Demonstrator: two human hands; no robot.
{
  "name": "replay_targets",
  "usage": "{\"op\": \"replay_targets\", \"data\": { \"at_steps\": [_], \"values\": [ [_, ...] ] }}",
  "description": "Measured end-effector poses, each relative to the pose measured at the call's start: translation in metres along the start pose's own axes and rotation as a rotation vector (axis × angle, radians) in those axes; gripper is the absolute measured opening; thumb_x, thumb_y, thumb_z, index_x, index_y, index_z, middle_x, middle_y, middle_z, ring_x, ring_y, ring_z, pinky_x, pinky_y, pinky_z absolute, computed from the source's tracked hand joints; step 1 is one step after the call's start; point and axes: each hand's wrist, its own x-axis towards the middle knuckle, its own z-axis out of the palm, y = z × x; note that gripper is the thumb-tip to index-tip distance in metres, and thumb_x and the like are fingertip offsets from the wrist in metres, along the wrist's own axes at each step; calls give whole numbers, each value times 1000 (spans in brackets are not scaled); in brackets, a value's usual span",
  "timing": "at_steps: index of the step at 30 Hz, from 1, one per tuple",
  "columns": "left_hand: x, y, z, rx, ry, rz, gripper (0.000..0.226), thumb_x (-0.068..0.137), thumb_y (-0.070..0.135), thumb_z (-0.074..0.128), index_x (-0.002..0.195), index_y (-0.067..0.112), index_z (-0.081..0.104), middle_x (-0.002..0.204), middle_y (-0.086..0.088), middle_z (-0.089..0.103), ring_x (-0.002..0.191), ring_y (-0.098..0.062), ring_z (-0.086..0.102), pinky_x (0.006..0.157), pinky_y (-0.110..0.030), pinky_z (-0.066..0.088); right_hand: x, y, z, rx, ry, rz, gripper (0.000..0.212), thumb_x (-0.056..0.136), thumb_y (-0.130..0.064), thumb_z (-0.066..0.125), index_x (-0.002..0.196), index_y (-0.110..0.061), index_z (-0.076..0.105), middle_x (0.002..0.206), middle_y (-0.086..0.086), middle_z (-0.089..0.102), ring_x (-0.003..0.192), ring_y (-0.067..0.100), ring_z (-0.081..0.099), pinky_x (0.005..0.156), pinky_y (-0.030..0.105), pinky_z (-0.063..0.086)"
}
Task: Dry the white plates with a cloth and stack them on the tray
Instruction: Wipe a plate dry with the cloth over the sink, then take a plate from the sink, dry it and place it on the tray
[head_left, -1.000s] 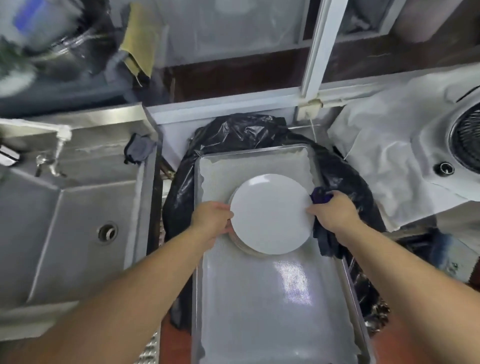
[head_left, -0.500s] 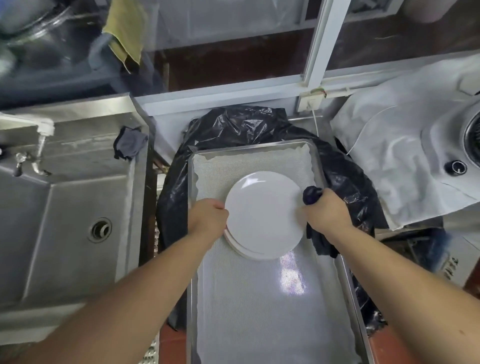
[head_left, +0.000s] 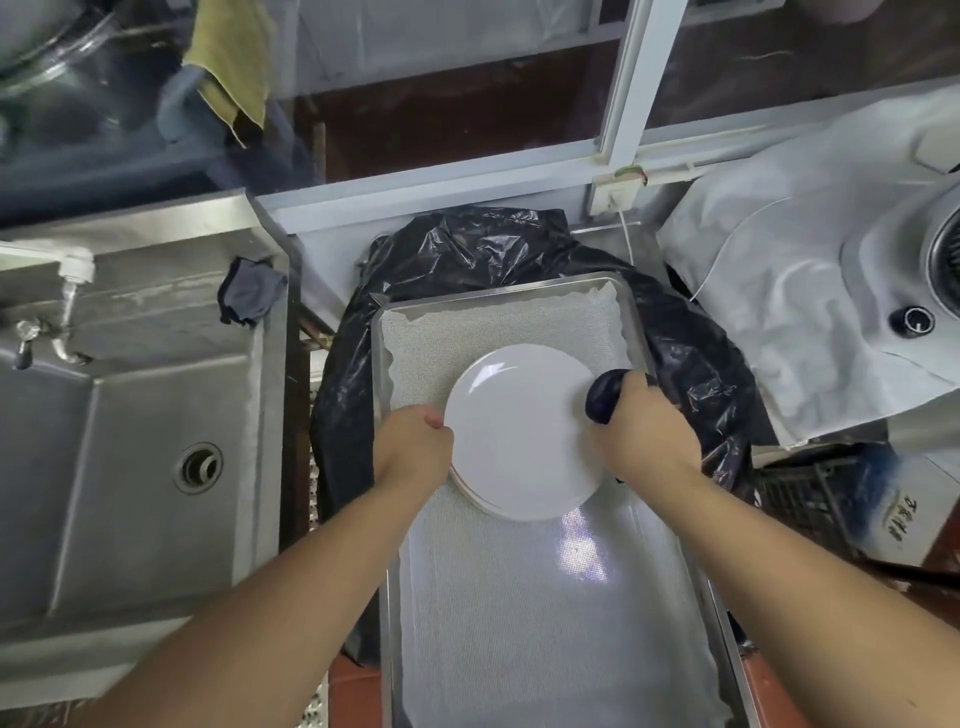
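Observation:
A white plate (head_left: 519, 431) lies on top of a small stack of white plates in the middle of the metal tray (head_left: 519, 623), which is lined with a pale mesh mat. My left hand (head_left: 413, 449) grips the plate's left rim. My right hand (head_left: 641, 431) holds the right rim together with a dark blue cloth (head_left: 602, 395) bunched under its fingers. Only the edges of the lower plates show at the stack's bottom left.
A steel sink (head_left: 130, 441) with a drain and tap is on the left, a dark rag (head_left: 252, 296) on its ledge. A black plastic bag (head_left: 467, 254) lies under the tray's far end. A white cloth (head_left: 779, 312) covers an appliance at the right.
The plate has come down level onto the stack between both hands. The view has shifted slightly; the hands keep their hold on the rims.

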Motion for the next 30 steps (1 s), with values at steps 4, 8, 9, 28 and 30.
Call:
{"op": "replay_targets", "data": {
  "at_steps": [4, 8, 9, 28, 30],
  "values": [
    [2, -3, 0, 1, -15, 9, 22, 85, 10, 60, 71, 26, 63, 89, -17, 75, 80, -36, 75, 76, -53, 62, -4, 0, 5, -90, 24, -61, 46, 93, -18, 62, 131, -10, 39, 128, 15, 55, 110, 42, 61, 72, 44, 45],
    [4, -9, -1, -34, -22, 3, 28, 88, 11, 63, 66, 29, 66, 86, -10, 77, 83, -34, 76, 79, -54, 64, -5, 5, 0, -56, 8, -68, 49, 92, -23, 63, 132, -9, 39, 129, 14, 54, 112, 41, 60, 73, 44, 48],
    [3, -10, -1, -42, -26, 2, 27, 87, 12, 63, 66, 29, 66, 87, -11, 77, 84, -36, 76, 80, -55, 63, -6, 7, -3, -43, 6, -69, 50, 92, -25, 64, 133, -9, 40, 130, 14, 54, 113, 41, 59, 74, 45, 49],
    [-105, -25, -40, -603, -193, -9, 27, 96, 25, 71, 122, 21, 69, 116, -8, 74, 99, -21, 76, 76, -26, 62, -96, -56, -36, 46, -147, -574, 41, 79, -35, 74, 109, -20, 52, 96, -1, 63, 82, 21, 57, 60, 29, 38],
    [-114, -34, -51, -714, -233, -68, 26, 98, 28, 71, 122, 22, 66, 119, -8, 73, 101, -25, 76, 84, -33, 63, -113, -70, -28, 47, -206, -672, 36, 77, -35, 77, 97, -21, 50, 88, -5, 61, 76, 14, 56, 57, 25, 36]
  ]
}}
